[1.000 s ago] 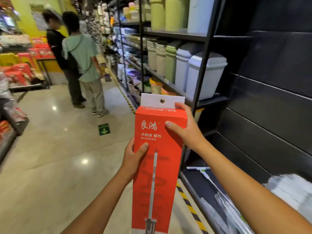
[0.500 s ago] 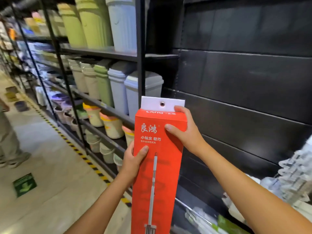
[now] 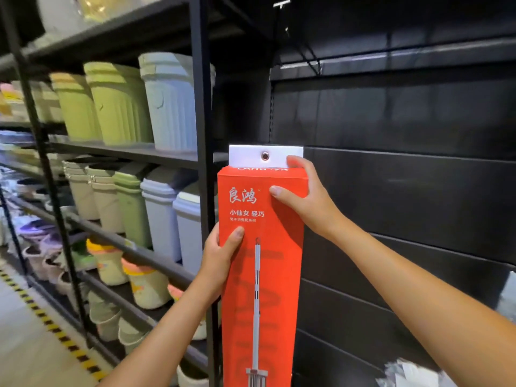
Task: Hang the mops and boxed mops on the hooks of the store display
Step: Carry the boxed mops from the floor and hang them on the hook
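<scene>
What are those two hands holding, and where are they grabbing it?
A tall red mop box. The left hand grips its left edge; the right hand grips its top right corner, beside the white tab.

Black metal shelving (image 3: 201,113) with pastel bins (image 3: 170,101), left; black slatted wall (image 3: 405,196), right; pale floor (image 3: 25,347) with striped tape (image 3: 57,332).

Box (image 3: 262,275) bottom cut off by lower frame edge. Left grip (image 3: 220,255): only thumb shows, fingers hidden behind box's left side. Right grip (image 3: 304,202): most fingers hidden behind top right corner. Hook (image 3: 282,4) at top centre dim, tiny. White wrapping (image 3: 405,372) at lower right blurred, cropped.
</scene>
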Motion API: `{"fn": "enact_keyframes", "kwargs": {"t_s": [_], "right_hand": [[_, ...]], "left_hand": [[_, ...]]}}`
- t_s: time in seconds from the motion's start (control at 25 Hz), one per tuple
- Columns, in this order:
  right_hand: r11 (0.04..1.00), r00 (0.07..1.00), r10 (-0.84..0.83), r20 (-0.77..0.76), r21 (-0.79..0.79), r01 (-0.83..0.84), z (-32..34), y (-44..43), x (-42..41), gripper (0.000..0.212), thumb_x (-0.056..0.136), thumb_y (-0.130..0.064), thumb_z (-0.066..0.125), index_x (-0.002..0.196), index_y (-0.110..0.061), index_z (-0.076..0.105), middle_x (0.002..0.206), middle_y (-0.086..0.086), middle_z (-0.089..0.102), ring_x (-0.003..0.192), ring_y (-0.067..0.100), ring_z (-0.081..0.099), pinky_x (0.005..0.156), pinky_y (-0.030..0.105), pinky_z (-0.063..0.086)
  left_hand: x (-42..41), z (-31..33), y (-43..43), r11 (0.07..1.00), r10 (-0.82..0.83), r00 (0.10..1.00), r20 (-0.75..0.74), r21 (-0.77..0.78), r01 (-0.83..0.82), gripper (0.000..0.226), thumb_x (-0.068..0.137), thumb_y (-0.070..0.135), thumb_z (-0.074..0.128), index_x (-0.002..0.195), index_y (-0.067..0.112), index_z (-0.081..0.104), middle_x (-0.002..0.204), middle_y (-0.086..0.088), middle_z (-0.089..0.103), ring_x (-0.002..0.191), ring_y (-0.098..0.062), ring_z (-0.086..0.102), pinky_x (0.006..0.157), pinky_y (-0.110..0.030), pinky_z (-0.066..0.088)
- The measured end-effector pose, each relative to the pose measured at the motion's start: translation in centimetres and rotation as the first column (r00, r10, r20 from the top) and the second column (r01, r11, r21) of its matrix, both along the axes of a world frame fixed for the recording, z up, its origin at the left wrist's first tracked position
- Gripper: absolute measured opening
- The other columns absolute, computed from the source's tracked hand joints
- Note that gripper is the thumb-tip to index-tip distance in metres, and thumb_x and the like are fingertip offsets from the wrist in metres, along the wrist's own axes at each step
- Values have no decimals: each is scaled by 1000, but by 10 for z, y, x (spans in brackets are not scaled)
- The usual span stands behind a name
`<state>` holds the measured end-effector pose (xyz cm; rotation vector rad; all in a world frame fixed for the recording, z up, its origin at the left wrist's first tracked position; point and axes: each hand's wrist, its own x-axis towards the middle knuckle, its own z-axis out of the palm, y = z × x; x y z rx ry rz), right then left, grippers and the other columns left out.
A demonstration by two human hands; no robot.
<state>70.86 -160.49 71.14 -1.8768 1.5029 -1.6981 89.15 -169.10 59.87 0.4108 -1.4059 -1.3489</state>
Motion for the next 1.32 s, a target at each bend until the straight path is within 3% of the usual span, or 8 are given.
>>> {"fn": "enact_keyframes", "kwargs": {"t_s": [0.08,0.28,0.48,0.64,0.84,1.0,1.32], "right_hand": [[999,999,-29,-20,-38,28,25,-14,-1,83,77,-53,78,146,-34,36,128,-21,56,109,-6,65,89,21,55],[988,994,-100,-50,-126,93,90,-44,-1,91,69,-62,79,145,-35,35,131,-12,59,115,5,67,96,35,58],[962,975,-203,-87,-203,182,151,-65,-8,96,68,-64,79,148,-37,34,133,-15,58,116,2,66,100,35,56],[944,961,-257,-103,-238,227,192,-73,-23,103,66,-64,81,152,-34,32,136,-10,59,117,7,67,98,38,58],[936,949,-294,-117,-238,261,229,-83,-38,99,76,-54,84,155,-29,29,134,-9,59,114,8,69,94,33,60],[931,938,-321,-131,-228,286,241,-95,-45,85,86,-39,78,154,-25,29,130,-10,59,109,7,69,78,20,59],[903,914,-386,-125,-252,347,241,-110,-67,91,81,-49,78,155,-27,28,128,-16,57,107,6,68,76,19,58]], "left_hand": [[-6,23,-26,998,-41,999,-34,-49,39,69,76,54,75,131,14,64,121,-10,77,111,-30,75,94,-44,61],[-18,89,-76,981,-149,986,-70,-138,138,70,71,57,76,128,17,66,117,-7,79,106,-27,77,80,-32,63],[-41,151,-115,964,-207,974,-93,-189,187,68,72,58,78,126,18,69,118,-8,78,109,-30,76,97,-50,59],[-69,192,-137,944,-272,956,-110,-223,243,67,74,60,78,126,19,68,118,-8,78,108,-29,76,99,-53,59],[-101,226,-157,922,-342,932,-118,-233,308,56,85,53,75,127,18,68,117,-10,79,107,-31,77,98,-57,59],[-117,233,-171,914,-377,916,-139,-214,344,55,87,53,74,127,16,67,115,-10,79,105,-32,77,98,-57,59],[-143,235,-196,891,-427,897,-116,-219,397,55,88,55,73,128,18,67,116,-9,79,105,-33,77,98,-57,59]]}}
